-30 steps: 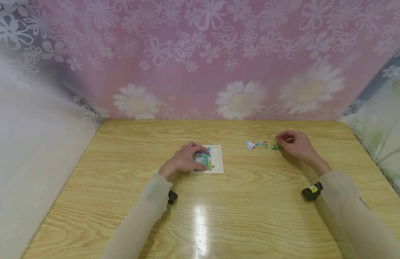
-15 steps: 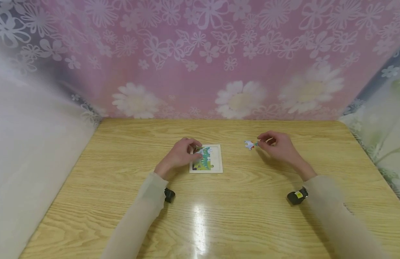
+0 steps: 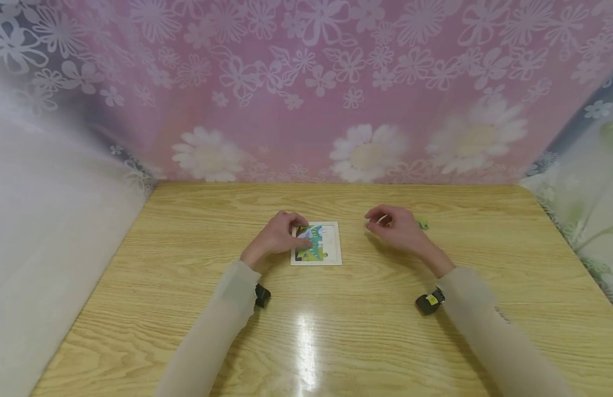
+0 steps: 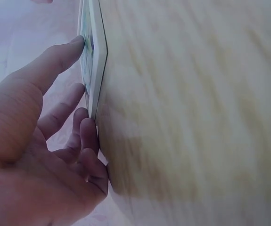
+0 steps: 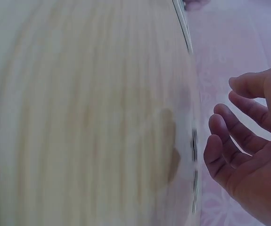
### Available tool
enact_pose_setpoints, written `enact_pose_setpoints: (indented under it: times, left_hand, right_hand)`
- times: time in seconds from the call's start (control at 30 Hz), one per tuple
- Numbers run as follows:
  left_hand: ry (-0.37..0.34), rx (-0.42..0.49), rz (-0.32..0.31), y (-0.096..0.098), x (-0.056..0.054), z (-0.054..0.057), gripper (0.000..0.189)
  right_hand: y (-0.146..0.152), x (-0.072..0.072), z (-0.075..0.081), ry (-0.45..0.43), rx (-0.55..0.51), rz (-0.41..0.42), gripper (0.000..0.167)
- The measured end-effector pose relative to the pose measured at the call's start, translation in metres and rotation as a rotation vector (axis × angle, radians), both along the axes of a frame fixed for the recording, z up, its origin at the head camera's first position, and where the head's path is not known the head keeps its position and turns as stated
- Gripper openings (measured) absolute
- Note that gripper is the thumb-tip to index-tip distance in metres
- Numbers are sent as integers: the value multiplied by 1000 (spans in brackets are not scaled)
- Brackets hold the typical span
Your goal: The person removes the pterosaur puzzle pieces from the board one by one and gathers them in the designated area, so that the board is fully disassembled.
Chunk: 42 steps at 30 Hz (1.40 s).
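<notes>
A square jigsaw puzzle board point(image 3: 332, 248) with a pale frame lies on the table, its left part filled with a green and blue picture. My left hand point(image 3: 275, 238) is at its left side. The thumb rests on the picture and the other fingers lie near the upper left edge; in the left wrist view the board point(image 4: 99, 56) shows edge-on beside the fingertips. My right hand point(image 3: 398, 227) hovers over loose puzzle pieces, fingers loosely bent. Nothing shows between thumb and index finger in the right wrist view. A green puzzle piece point(image 3: 423, 223) lies right of it; other pieces are mostly hidden.
The wooden table point(image 3: 366, 320) reaches back to a pink flowered curtain point(image 3: 286, 110). White cloth point(image 3: 48, 231) hangs along the left side, and a flowered cloth stands on the right. Black wrist cameras point(image 3: 430, 301) sit under both sleeves.
My right hand has moved left from the green piece, across the other loose pieces. My left hand has drawn slightly back, uncovering more of the picture; the board stays almost in place.
</notes>
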<state>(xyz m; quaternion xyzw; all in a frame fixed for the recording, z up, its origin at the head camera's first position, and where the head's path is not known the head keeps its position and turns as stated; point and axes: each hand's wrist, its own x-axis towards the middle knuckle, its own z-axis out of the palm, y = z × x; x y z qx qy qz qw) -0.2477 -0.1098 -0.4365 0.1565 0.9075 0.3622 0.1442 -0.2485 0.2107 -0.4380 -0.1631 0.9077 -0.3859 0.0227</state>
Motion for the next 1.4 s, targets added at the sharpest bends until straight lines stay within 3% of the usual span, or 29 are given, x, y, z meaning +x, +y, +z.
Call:
enact_pose_setpoints:
  times: [0.47,0.8,1.4]
  left_hand:
    - [-25,-47,13,2,-2,3,50]
    - [-47,-64,26,3,-4,3,55]
    - [-53,-78,31,5,-1,5,54]
  right_hand:
    - [-47,-3,-2,-35,-29,106,17]
    - [-63,-10,-1,-25,15,159,13]
    - [-87,-23,-5,27,166,175,11]
